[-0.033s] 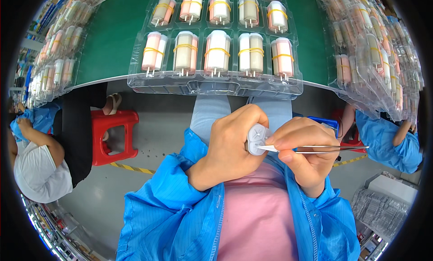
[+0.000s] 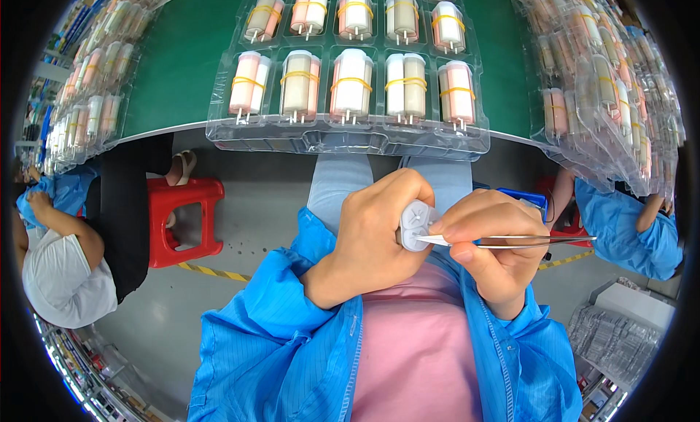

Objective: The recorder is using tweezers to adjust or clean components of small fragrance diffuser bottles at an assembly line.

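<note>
My left hand (image 2: 372, 236) is wrapped round a small bundle of tubes, and its pale grey, lobed end piece (image 2: 414, 219) faces right and up between thumb and fingers. The rest of the bundle is hidden in the fist. In my right hand (image 2: 499, 236) I pinch metal tweezers (image 2: 536, 242), held nearly level with their long end pointing right. A white pointed tip reaches left from my fingers to the lower lobe of the end piece and appears to touch it. Both hands are above my lap, in front of the table.
On the green table (image 2: 179, 65) a clear plastic tray (image 2: 343, 141) overhangs the front edge, holding rows of pink, white and grey tube bundles with yellow bands. Stacked filled trays stand left and right. A red stool (image 2: 186, 218) and a seated person (image 2: 69, 269) are at left; another person (image 2: 620, 221) is at right.
</note>
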Available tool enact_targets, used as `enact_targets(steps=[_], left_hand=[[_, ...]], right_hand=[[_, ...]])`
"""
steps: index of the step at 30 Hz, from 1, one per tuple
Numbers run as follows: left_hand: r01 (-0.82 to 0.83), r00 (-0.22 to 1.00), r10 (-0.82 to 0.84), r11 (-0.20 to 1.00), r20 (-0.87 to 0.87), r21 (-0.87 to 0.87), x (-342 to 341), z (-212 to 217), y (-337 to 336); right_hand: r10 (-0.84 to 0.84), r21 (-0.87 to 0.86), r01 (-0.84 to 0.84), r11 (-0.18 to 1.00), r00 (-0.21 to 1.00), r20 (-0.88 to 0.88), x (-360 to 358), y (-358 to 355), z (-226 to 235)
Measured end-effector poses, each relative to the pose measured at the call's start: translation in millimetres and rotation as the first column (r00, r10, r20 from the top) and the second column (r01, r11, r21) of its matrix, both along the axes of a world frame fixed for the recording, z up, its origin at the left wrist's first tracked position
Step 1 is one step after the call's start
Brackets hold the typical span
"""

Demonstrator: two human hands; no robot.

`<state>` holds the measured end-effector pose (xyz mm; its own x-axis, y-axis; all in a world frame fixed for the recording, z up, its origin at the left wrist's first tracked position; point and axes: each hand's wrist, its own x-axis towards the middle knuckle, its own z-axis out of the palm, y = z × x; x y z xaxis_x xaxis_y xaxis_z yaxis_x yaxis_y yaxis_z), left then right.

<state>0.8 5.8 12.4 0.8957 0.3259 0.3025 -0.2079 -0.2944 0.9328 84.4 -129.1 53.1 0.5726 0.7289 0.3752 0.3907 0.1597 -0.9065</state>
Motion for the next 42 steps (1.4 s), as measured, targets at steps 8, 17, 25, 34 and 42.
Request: enact_targets(steps=[8, 17, 25, 34, 42], left_hand=[[0.009, 1.000, -0.009, 1.000, -0.006, 0.026, 0.0, -2.7, 0.3], [-0.042, 0.998, 0.051, 0.973, -0.033, 0.226, -1.8, -4.9, 3.4], [-0.081, 0.994, 0.102, 0.945, -0.050, 0.317, -0.4, -6.3, 3.2], [-0.052, 0.996, 0.058, 0.995, -0.068, 0.086, -0.2, 2.6, 4.3], [0.038, 0.988, -0.050, 0.996, -0.149, -0.085, -1.4, 9.7, 4.2]], right_hand=[[0.011, -0.033, -0.010, 0.999, 1.000, 0.014, 1.8, -0.1, 1.3], [0.021, -0.116, 0.000, 0.993, 0.984, 0.178, 0.2, 4.4, 10.6], [-0.008, -0.131, 0.076, 0.988, 0.889, 0.457, -7.3, 8.3, 15.2], [-0.151, 0.030, 0.148, 0.989, 0.975, 0.163, -1.0, -5.9, 9.3], [-0.197, 0.065, 0.197, 0.978, 0.980, -0.013, -6.1, -5.2, 3.6]])
